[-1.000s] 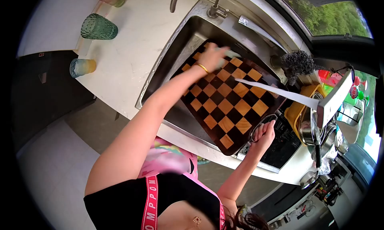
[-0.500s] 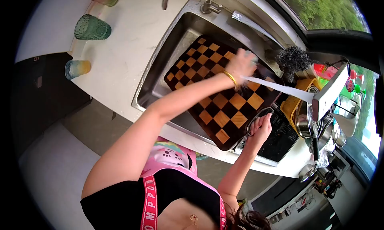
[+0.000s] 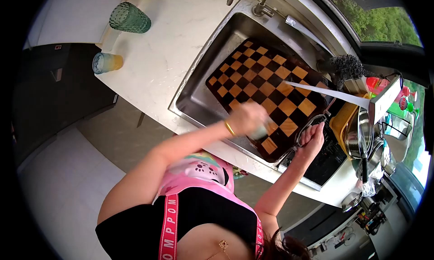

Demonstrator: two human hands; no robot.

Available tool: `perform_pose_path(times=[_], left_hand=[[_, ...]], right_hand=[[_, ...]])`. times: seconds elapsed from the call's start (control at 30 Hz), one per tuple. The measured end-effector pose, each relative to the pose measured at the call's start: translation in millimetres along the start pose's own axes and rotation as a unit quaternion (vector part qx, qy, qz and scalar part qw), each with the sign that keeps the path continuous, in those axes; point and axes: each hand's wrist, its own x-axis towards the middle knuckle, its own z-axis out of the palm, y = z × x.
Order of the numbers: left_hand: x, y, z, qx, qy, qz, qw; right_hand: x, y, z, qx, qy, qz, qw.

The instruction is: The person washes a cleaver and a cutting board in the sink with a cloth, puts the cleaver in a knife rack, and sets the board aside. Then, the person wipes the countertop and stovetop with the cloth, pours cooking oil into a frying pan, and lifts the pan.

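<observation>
A dark and light checkered wooden cutting board (image 3: 266,89) lies tilted across the steel sink (image 3: 185,90). My left hand (image 3: 246,119), with a gold bracelet on its wrist, is over the board's near left part. It is closed on a pale greenish sponge (image 3: 258,132), which motion blurs. At the board's near right end, my right hand (image 3: 312,137) grips the metal handle (image 3: 299,135). A stream of water (image 3: 327,93) falls from the flat tap (image 3: 385,98) onto the board.
Ribbed green glass (image 3: 130,18) and blue-yellow glass (image 3: 107,63) stand on the white counter (image 3: 156,56). A black cooktop (image 3: 325,158) lies beside the board's right end. Steel pans (image 3: 359,133), a yellow rack (image 3: 342,123) and a dark scrubber (image 3: 346,66) crowd the right side.
My left hand has moved with the sponge from the board's far right part towards its near edge. My right hand keeps its hold on the handle. The whole view has shifted slightly.
</observation>
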Motion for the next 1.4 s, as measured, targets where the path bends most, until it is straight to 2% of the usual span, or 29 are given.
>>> perform_pose_path(times=[0.07,0.1,0.13,0.17,0.3,0.37,0.4,0.43,0.47,0.5,0.57,0.63,0.7,0.77,0.8,0.87,0.9,0.97,1.03,1.07,1.1,1.17,1.23,1.4], left_hand=[[-25.6,-67.9,-18.9,0.085,-0.028,-0.14,0.986],[-33.5,-91.0,-27.0,0.095,-0.012,-0.21,0.973],[-44.5,-116.3,-31.5,0.175,-0.013,-0.248,0.953],[-46.6,-119.3,-38.6,0.227,-0.041,-0.334,0.914],[-39.1,-83.8,-38.1,0.214,-0.099,-0.339,0.911],[-47.7,-60.4,-30.9,0.146,-0.148,-0.336,0.918],[-52.8,-49.2,-24.5,0.128,-0.179,-0.331,0.918],[-74.1,-65.6,-4.1,0.136,-0.22,-0.177,0.949],[-66.6,-50.7,1.0,0.031,-0.251,-0.3,0.92],[-56.3,-30.8,-2.7,0.036,-0.279,-0.28,0.918],[-38.8,-26.4,-14.1,-0.007,-0.176,-0.262,0.949],[-27.7,-68.5,-32.2,0.031,-0.078,-0.344,0.935],[6.7,-52.9,-88.7,0.021,0.098,-0.369,0.924],[21.1,-60.2,-121.6,-0.007,0.168,-0.269,0.948],[27.5,-53.0,-127.2,-0.011,0.163,-0.264,0.951],[40.5,-38.2,-134.6,-0.026,0.045,-0.111,0.992],[39.8,-31.3,-133.6,-0.023,-0.032,-0.065,0.997],[40.9,-17.9,-136.6,0.007,-0.193,-0.077,0.978],[39.0,-16.4,-134.9,-0.021,-0.2,-0.053,0.978],[33.7,-14.3,-132.0,-0.03,-0.215,-0.056,0.974],[28.9,-9.6,-130.2,-0.039,-0.231,-0.059,0.97],[19.1,2.1,-130.8,-0.046,-0.225,-0.064,0.971],[0.9,9.5,-126.9,-0.042,-0.185,-0.073,0.979],[-44.4,36.3,-108.4,-0.104,-0.118,-0.118,0.981]], right_hand=[[-1.6,-0.2,-2.1,-0.005,-0.025,-0.009,1.0],[-2.6,-1.4,-0.8,-0.002,-0.025,-0.01,1.0],[-3.6,-3.8,2.2,-0.015,-0.03,-0.014,0.999],[-5.5,-5.0,4.8,-0.028,-0.035,-0.018,0.999],[-16.1,-22.7,34.5,-0.159,-0.08,-0.104,0.978],[-16.9,-41.2,51.4,-0.246,-0.094,-0.13,0.956],[-11.9,-44.8,59.8,-0.307,-0.115,-0.207,0.922],[-7.6,-48.3,67.4,-0.366,-0.134,-0.281,0.877],[-13.2,-55.4,78.4,-0.37,-0.183,-0.258,0.874],[-24.2,-64.3,91.5,-0.373,-0.231,-0.235,0.867],[-48.2,-71.3,103.9,-0.449,-0.272,-0.235,0.818],[-62.6,-78.0,102.4,-0.557,-0.328,-0.293,0.705],[-76.0,-76.9,92.8,-0.599,-0.379,-0.335,0.621],[-87.0,-65.1,73.9,-0.579,-0.424,-0.374,0.587],[-94.1,-57.6,61.9,-0.585,-0.413,-0.355,0.601],[-105.3,-39.2,41.3,-0.594,-0.369,-0.347,0.625],[-110.2,-31.7,36.3,-0.597,-0.338,-0.355,0.634],[-117.0,-25.2,35.1,-0.589,-0.309,-0.363,0.652],[-118.8,-14.4,29.0,-0.564,-0.212,-0.351,0.716],[-116.4,-7.0,22.0,-0.534,-0.194,-0.354,0.743],[-114.1,-2.6,19.8,-0.534,-0.191,-0.354,0.744],[-108.1,1.4,19.5,-0.47,-0.119,-0.343,0.805],[-99.6,-5.9,23.0,-0.44,-0.129,-0.318,0.83],[-81.3,-33.1,41.9,-0.405,-0.173,-0.298,0.847]])
